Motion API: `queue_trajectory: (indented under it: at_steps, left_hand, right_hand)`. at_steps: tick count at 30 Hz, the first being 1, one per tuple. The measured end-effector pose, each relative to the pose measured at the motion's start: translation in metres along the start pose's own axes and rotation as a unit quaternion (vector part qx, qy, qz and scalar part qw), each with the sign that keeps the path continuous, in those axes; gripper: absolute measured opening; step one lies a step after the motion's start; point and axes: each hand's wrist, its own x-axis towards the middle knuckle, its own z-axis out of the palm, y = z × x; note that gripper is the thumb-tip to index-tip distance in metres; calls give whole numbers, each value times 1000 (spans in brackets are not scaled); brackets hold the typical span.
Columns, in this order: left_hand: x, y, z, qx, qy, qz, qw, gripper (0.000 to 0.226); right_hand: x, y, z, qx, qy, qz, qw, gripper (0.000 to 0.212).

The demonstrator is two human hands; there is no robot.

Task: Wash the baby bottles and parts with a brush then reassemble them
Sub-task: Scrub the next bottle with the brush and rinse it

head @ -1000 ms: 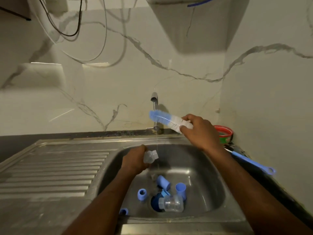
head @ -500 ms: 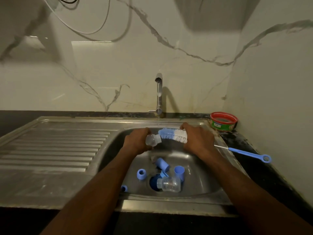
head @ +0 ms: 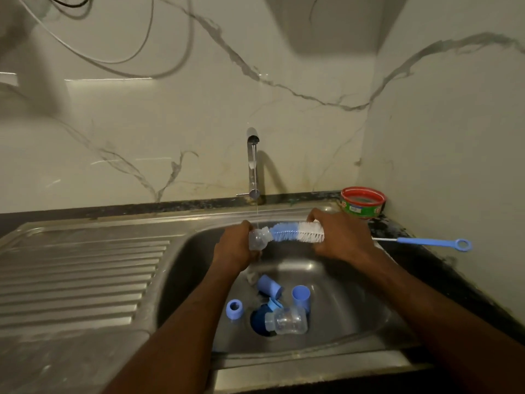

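My left hand point(head: 234, 248) grips a small clear bottle part point(head: 258, 238) over the sink, under a thin stream of water from the tap point(head: 252, 163). My right hand point(head: 339, 237) grips a blue and white bottle brush point(head: 295, 231), whose blue tip touches the clear part. Its blue handle point(head: 426, 241) sticks out to the right over the counter. In the sink basin point(head: 349, 294) lie a clear baby bottle point(head: 287, 321), two blue caps point(head: 270, 285) point(head: 301, 297) and a blue ring point(head: 234, 308) around the drain.
A ribbed steel drainboard point(head: 79, 274) fills the left side. A red and green tub point(head: 363, 201) stands in the back right corner on the dark counter. Marble walls close in behind and to the right. Cables hang at the upper left.
My right hand lowered the brush from near the tap down to the clear part in my left hand. The view tilted down slightly.
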Motion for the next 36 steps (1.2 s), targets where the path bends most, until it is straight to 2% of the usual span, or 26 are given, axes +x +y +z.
queue_trajectory:
  at_steps: [7,12,17,21,25,27,30,32,34,36]
  left_hand:
    - [7,-8,4,-45,18,2,999,63]
    - [9,-4,-2,-53,3,22,998,61]
    - [7,-15,-8,-40,31,26,998,59]
    - [5,-19,-12,-38,19,64,997,57]
    - [3,-21,-14,-50,63,81,993,57]
    - [2,-20,-16,-34,56,119,991,57]
    - [-2,-10,-19,23,-15,231,973,57]
    - [-3,2,-17,45,-19,268,962,55]
    - [-3,9,-16,57,5,258,964,55]
    - [-1,5,-18,42,46,213,975,58]
  right_hand:
    - [1,3,-5,5,11,6,1000,55]
    - [-1,4,-7,26,45,-5,999,49]
    - [1,2,-3,53,69,-17,996,43]
    - [1,-2,-1,44,56,-13,997,39]
    - [1,-1,-1,57,34,-22,998,37]
    - [-1,-1,-3,58,28,-41,997,39]
    - [-4,-7,-3,62,-2,-65,996,48]
    - [-5,-15,0,47,-16,-77,996,54]
    - [-5,-21,-1,42,-13,-68,997,51]
    - [-2,-19,-5,30,12,-47,998,42]
